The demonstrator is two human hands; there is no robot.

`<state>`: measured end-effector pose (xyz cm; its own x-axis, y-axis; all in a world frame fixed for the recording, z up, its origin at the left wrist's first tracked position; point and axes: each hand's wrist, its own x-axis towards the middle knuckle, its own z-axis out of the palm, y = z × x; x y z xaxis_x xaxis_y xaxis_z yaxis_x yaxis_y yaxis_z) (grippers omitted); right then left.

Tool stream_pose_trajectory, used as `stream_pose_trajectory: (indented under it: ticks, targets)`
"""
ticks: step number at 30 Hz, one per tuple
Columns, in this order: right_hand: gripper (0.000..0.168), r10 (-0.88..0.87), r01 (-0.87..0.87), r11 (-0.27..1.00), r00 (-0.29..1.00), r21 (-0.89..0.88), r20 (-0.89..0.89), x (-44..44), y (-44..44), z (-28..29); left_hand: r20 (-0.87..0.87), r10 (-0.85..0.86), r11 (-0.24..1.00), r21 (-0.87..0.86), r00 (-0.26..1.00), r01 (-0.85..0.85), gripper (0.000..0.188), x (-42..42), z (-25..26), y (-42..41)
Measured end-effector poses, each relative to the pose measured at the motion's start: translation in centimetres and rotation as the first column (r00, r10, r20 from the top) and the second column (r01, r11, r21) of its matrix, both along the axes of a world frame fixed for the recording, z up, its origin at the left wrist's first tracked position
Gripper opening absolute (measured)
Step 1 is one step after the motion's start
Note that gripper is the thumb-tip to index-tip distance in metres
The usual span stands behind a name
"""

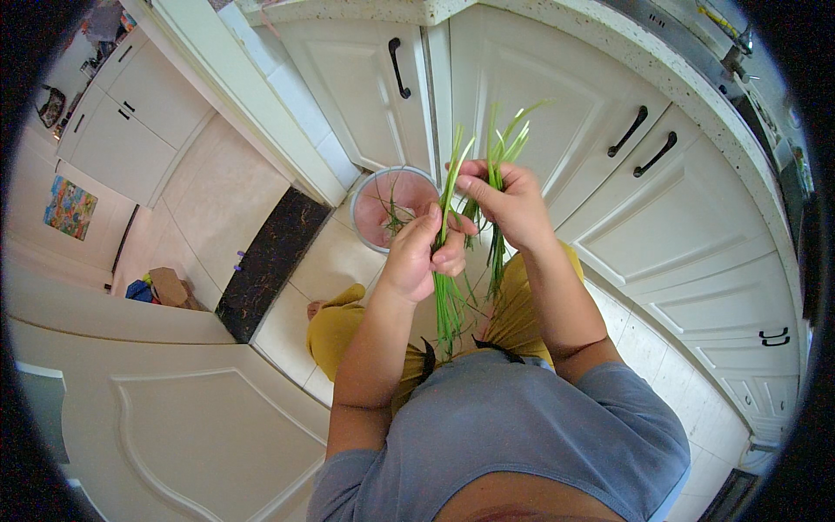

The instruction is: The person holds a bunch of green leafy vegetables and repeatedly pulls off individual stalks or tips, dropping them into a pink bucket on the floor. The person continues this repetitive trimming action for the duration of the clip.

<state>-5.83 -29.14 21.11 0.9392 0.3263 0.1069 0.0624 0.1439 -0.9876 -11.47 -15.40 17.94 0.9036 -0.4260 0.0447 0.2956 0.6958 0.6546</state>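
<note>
My left hand (421, 254) is closed around a bunch of long thin green stalks, like chives (449, 313); their pale ends point up and the green leaves hang down over my lap. Just to its right, my right hand (512, 199) holds a second bunch of the same green stalks (497, 254), with white ends sticking up above the fingers. Its thumb and fingertips are near the top of the left bunch; whether they touch it I cannot tell. Beyond my left hand stands a round bin (365, 225) with a pinkish liner and some green scraps inside.
Cream cabinets (548, 85) with black handles curve ahead and to the right under a speckled countertop (652, 62). A dark marble threshold (271, 261) and a white panelled door (189, 417) are at the left. A cardboard box (168, 286) lies beyond the doorway.
</note>
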Motion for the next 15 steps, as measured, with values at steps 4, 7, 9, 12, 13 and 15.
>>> stream_pose_trajectory:
  ticks: [4, 7, 9, 12, 13, 15]
  targets:
    - [0.016, 0.074, -0.074, 0.997, 0.989, -0.007, 0.131, 0.4, -0.1, -1.3, -0.031, -0.103, 0.992, -0.07, 0.994, 0.1, 0.044, 0.1, -0.3, 0.1]
    - [0.019, 0.1, -0.1, 0.995, 0.994, -0.007, 0.038, -0.1, -0.1, -0.1, -0.052, -0.123, 0.989, -0.093, 0.991, 0.117, 0.043, 0.1, -0.3, 0.1]
    - [0.023, 0.113, -0.11, 0.992, 0.993, 0.069, -0.036, -0.3, -0.1, 0.3, -0.061, -0.077, 0.994, -0.085, 0.995, 0.072, 0.041, 0.0, -0.3, 0.0]
    - [0.03, 0.14, -0.123, 0.97, 0.988, 0.211, -0.064, -0.4, -0.5, 0.0, -0.047, 0.1, 0.994, 0.049, 0.994, -0.098, 0.037, 0.0, -0.3, -0.5]
    - [0.03, 0.145, -0.133, 0.972, 0.988, 0.196, -0.053, -0.6, -0.5, 0.2, -0.028, 0.182, 0.973, 0.146, 0.983, -0.177, 0.037, 0.0, 0.1, -0.7]
    - [0.029, 0.158, -0.151, 0.975, 0.987, 0.165, -0.029, -1.0, -0.4, 0.9, 0.084, 0.297, 0.893, 0.327, 0.951, -0.307, 0.035, 0.0, 0.2, -1.2]
